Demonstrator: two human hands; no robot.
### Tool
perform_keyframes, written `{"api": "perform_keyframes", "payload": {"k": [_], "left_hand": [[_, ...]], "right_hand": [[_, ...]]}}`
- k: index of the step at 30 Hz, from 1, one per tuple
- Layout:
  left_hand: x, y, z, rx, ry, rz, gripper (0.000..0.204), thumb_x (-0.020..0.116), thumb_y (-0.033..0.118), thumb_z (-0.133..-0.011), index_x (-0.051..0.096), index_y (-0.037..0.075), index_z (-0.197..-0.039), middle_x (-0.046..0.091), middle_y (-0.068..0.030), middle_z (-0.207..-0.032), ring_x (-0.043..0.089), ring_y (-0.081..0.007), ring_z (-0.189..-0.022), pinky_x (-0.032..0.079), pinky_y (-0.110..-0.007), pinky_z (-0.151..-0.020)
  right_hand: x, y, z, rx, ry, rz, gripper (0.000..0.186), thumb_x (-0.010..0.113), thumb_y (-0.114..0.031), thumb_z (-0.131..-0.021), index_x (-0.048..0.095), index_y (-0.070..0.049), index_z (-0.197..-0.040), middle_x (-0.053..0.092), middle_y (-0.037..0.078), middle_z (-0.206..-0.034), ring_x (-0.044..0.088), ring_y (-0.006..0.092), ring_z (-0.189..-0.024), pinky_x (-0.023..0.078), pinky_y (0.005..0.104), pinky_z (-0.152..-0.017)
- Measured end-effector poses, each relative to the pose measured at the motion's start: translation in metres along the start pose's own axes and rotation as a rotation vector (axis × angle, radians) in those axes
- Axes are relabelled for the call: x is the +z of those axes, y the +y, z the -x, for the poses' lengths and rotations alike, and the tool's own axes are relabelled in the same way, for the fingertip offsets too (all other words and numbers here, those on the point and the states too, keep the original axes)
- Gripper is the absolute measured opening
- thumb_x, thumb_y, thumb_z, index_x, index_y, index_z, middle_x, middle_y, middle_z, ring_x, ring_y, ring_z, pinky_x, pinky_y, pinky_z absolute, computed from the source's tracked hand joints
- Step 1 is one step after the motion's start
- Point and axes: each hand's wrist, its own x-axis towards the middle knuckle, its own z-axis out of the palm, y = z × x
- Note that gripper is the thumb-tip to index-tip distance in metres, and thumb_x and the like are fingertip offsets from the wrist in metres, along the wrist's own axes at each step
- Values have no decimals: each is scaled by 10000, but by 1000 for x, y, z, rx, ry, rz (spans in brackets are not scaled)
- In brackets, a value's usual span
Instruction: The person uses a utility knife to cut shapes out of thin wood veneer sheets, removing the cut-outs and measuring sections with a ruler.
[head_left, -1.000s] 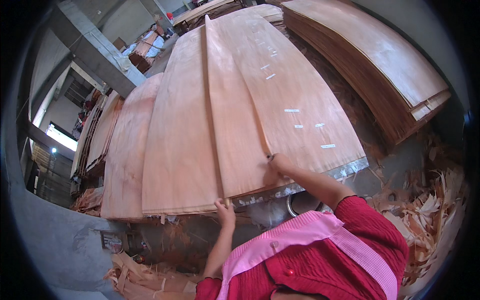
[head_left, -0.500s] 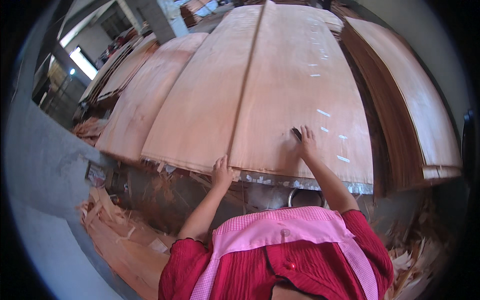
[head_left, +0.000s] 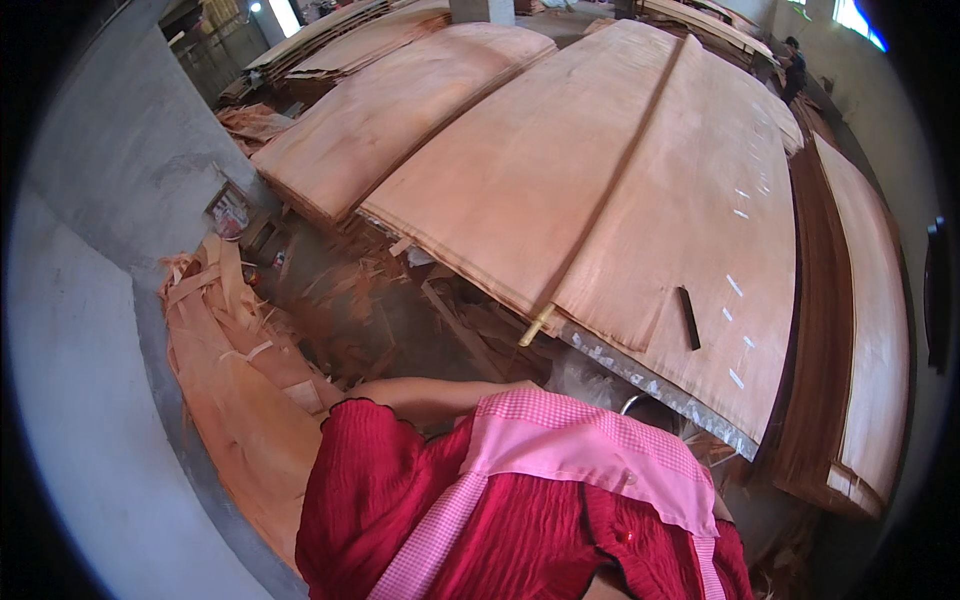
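Note:
A wide stack of pinkish-brown wood veneer sheets (head_left: 510, 195) spreads out before me. Short white tape strips (head_left: 737, 286) dot its right part. On the top sheet lies a slim dark tool (head_left: 689, 318), untouched; its exact kind is unclear. A long raised ridge (head_left: 615, 190) runs lengthwise over the sheets, and a yellowish end piece (head_left: 537, 325) sticks out at the near edge. My left forearm bends inward across my front, its hand hidden behind the pink apron (head_left: 570, 445). Of my right arm only a sliver shows by the apron's right side, and that hand is out of sight.
More veneer stacks stand to the left (head_left: 400, 110) and right (head_left: 870, 330). Veneer scraps (head_left: 240, 350) heap on the floor at left, beside a grey wall (head_left: 80, 300). A curved metal rim (head_left: 632, 403) shows under the near edge. Far right, another person (head_left: 793, 70) stands.
My right hand has let go of the dark tool, which now lies on the sheet. Both hands have left the veneer and drawn in toward my body. The view has turned.

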Motion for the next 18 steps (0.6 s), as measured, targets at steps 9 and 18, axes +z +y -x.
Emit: {"api": "perform_keyframes", "payload": {"k": [9,18], "left_hand": [[-137,103,144,441,459,-618,508,626,147,-699,499,62,-1183,487,-173,-1170,510,-328,-1051,440,-391,-872],[-193,310,385,1343,1298,-738,489,551,174,-732,472,55,-1199,422,-199,-1263,343,-402,-1214,226,-567,-1029]], "right_hand": [[-85,-89,56,-302,565,535,427,642,-138,-776,534,-89,-1186,616,39,-997,574,164,-877,466,329,-766],[-26,-311,302,-1500,1347,1017,445,579,-103,-748,483,-67,-1182,410,140,-1275,386,260,-1188,333,386,-982]]}}
